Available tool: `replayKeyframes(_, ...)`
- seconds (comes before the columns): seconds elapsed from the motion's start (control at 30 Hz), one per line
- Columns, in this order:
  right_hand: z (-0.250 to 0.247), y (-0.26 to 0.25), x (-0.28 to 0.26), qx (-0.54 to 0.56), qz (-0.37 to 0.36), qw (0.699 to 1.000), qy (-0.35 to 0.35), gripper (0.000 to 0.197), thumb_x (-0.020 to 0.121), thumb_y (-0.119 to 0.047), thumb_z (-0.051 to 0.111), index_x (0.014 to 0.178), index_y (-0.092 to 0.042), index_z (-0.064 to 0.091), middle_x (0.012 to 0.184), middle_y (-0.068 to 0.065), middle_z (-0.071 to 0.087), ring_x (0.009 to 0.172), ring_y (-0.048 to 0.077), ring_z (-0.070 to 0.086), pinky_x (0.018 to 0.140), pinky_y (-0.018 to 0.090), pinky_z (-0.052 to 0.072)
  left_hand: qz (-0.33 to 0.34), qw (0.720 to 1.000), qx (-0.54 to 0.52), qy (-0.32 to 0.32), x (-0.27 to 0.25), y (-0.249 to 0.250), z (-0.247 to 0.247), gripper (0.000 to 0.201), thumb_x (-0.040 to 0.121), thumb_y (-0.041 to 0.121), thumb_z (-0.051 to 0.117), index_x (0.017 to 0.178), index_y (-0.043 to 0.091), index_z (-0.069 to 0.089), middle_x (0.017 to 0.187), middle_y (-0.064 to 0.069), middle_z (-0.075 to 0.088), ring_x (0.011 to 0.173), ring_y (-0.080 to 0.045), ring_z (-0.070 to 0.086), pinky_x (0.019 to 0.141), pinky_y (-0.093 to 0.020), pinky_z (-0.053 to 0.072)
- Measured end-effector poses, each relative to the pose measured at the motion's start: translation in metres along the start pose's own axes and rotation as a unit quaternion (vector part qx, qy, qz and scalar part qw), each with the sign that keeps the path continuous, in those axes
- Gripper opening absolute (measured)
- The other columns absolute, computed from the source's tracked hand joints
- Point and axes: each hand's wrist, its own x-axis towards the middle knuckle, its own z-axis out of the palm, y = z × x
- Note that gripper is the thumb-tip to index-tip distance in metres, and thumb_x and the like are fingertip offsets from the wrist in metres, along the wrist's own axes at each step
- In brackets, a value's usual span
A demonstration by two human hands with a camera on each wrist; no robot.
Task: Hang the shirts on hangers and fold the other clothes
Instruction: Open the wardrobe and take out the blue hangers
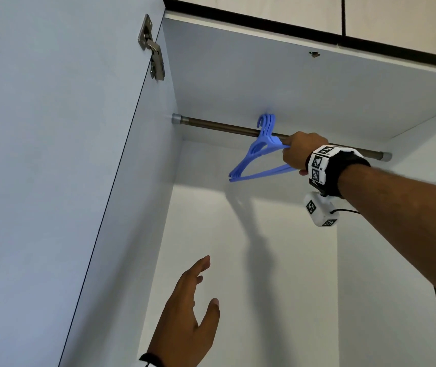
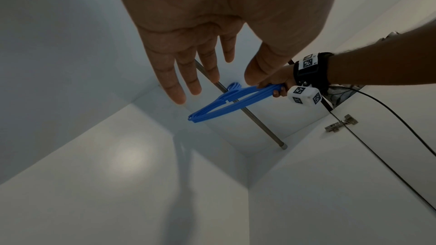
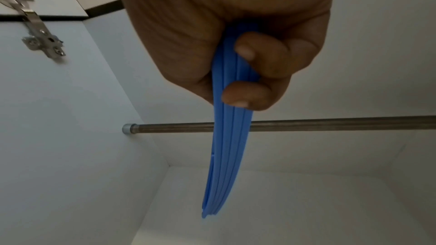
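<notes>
Two hands are seen inside a white wardrobe. Nearest, the left hand (image 1: 185, 311) is held up low in the wardrobe with its fingers straight and spread, and nothing is held in it. Farther up, the right hand (image 1: 300, 152) is curled tight round one end of a bunch of blue hangers (image 1: 257, 157). From the right wrist view, the fingers (image 3: 259, 55) are seen wrapped over the thin blue bars. The hooks are looped over the rail (image 1: 224, 127), so the hangers are at the rail, high in the wardrobe, and are tilted to one side. No shirts or other clothes are seen.

Some things could go wrong from here. The hooks could be caught on the rail if the bunch is pulled sideways and not lifted up first. One hanger could be dropped, because only one end of the bunch is held and the plastic looks smooth and slippery. The thin bars could be bent if they are tugged hard.

The hangers are made of thin blue plastic, shaped like flat triangles with curved hooks. The rail is a round bar of dull brown metal with grey caps at its ends. Farthest back, the wardrobe walls (image 1: 291, 260) are flat, white and smooth. A shiny metal hinge (image 1: 153, 49) is fixed on the door side.
</notes>
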Motion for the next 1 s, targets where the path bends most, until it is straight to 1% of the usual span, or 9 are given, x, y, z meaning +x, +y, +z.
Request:
replayKeyframes(0.1, -0.008, 0.009, -0.02, 0.018, 0.0, 1.0, -0.003, 0.042, 0.097, -0.023, 0.05, 0.136, -0.03, 0.063, 0.101, 0.005, 0.072, 0.053, 0.023, 0.071, 0.056, 0.029, 0.058, 0.003, 1.0, -0.008, 0.001, -0.003, -0.006, 0.006, 0.076, 0.094, 0.017, 0.069, 0.147, 0.057, 0.033, 0.152, 0.037, 0.037, 0.137, 0.012, 0.041, 0.107, -0.035, 0.048)
replayKeyframes(0.17, -0.012, 0.019, -0.045, 0.016, -0.013, 1.0, 0.013, 0.034, 0.099, -0.027, 0.048, 0.127, -0.03, 0.066, 0.089, 0.001, 0.074, 0.039, 0.016, 0.064, 0.06, 0.028, 0.055, 0.003, 1.0, -0.013, -0.001, -0.006, -0.013, 0.01, 0.079, 0.091, 0.018, 0.07, 0.146, 0.061, 0.033, 0.152, 0.037, 0.037, 0.137, 0.012, 0.04, 0.11, -0.037, 0.047)
replayKeyframes(0.27, -0.01, 0.041, -0.112, 0.057, -0.02, 0.997, 0.045, 0.033, 0.102, -0.038, 0.049, 0.13, -0.04, 0.067, 0.064, -0.009, 0.069, 0.044, 0.013, 0.063, 0.075, 0.032, 0.055, -0.002, 1.0, -0.016, 0.012, -0.018, -0.024, 0.015, 0.088, 0.084, 0.022, 0.074, 0.149, 0.059, 0.029, 0.157, 0.029, 0.035, 0.143, 0.006, 0.037, 0.113, -0.039, 0.045)
replayKeyframes(0.4, 0.005, 0.072, -0.251, 0.2, 0.02, 0.98, 0.009, 0.03, 0.101, -0.04, 0.058, 0.127, -0.054, 0.065, 0.052, -0.008, 0.065, 0.043, 0.015, 0.064, 0.063, 0.031, 0.051, 0.017, 0.996, 0.078, 0.035, -0.042, -0.038, 0.023, 0.127, 0.058, 0.049, 0.091, 0.161, 0.039, 0.018, 0.17, 0.013, 0.016, 0.155, -0.011, 0.021, 0.115, -0.043, 0.032)
replayKeyframes(0.53, 0.033, 0.1, -0.399, 0.329, 0.112, 0.934, -0.078, 0.033, 0.095, -0.037, 0.068, 0.115, -0.063, 0.069, 0.054, -0.011, 0.067, 0.04, 0.008, 0.059, 0.051, 0.017, 0.048, 0.022, 0.988, 0.146, -0.042, -0.084, -0.027, 0.039, 0.157, 0.042, 0.072, 0.09, 0.165, 0.032, 0.002, 0.173, 0.008, 0.002, 0.159, -0.021, 0.008, 0.119, -0.058, 0.028)
replayKeyframes(0.7, 0.044, 0.13, -0.566, 0.386, 0.26, 0.872, -0.153, 0.025, 0.09, -0.049, 0.071, 0.111, -0.061, 0.073, 0.073, -0.016, 0.073, 0.069, 0.0, 0.073, 0.061, 0.005, 0.041, 0.054, 0.949, 0.211, -0.227, -0.152, -0.01, 0.072, 0.147, 0.048, 0.077, 0.085, 0.164, 0.038, 0.003, 0.169, 0.016, 0.016, 0.158, -0.016, 0.014, 0.123, -0.06, 0.014)
replayKeyframes(0.77, 0.024, 0.139, -0.629, 0.398, 0.323, 0.838, -0.186, 0.033, 0.094, -0.033, 0.069, 0.117, -0.056, 0.073, 0.063, -0.011, 0.058, 0.048, 0.006, 0.052, 0.056, 0.015, 0.038, 0.089, 0.918, 0.23, -0.312, -0.189, 0.001, 0.086, 0.134, 0.05, 0.074, 0.084, 0.162, 0.038, 0.019, 0.159, 0.017, 0.035, 0.151, -0.015, 0.035, 0.121, -0.06, 0.022)
replayKeyframes(0.87, -0.023, 0.141, -0.708, 0.42, 0.395, 0.789, -0.21, 0.038, 0.092, -0.035, 0.065, 0.126, -0.05, 0.071, 0.066, 0.007, 0.037, 0.051, 0.019, 0.035, 0.052, 0.028, 0.031, 0.151, 0.888, 0.196, -0.387, -0.253, 0.019, 0.104, 0.103, 0.057, 0.064, 0.084, 0.147, 0.033, 0.046, 0.135, 0.015, 0.059, 0.122, -0.015, 0.062, 0.115, -0.056, 0.034)
replayKeyframes(1.0, -0.106, 0.131, -0.815, 0.383, 0.467, 0.758, -0.245, 0.037, 0.099, -0.036, 0.061, 0.133, -0.052, 0.066, 0.066, -0.003, 0.048, 0.054, 0.013, 0.043, 0.056, 0.026, 0.032, 0.196, 0.844, 0.109, -0.487, -0.354, 0.072, 0.113, 0.067, 0.069, 0.063, 0.066, 0.121, 0.022, 0.066, 0.097, 0.006, 0.07, 0.081, -0.026, 0.07, 0.079, -0.042, 0.056)
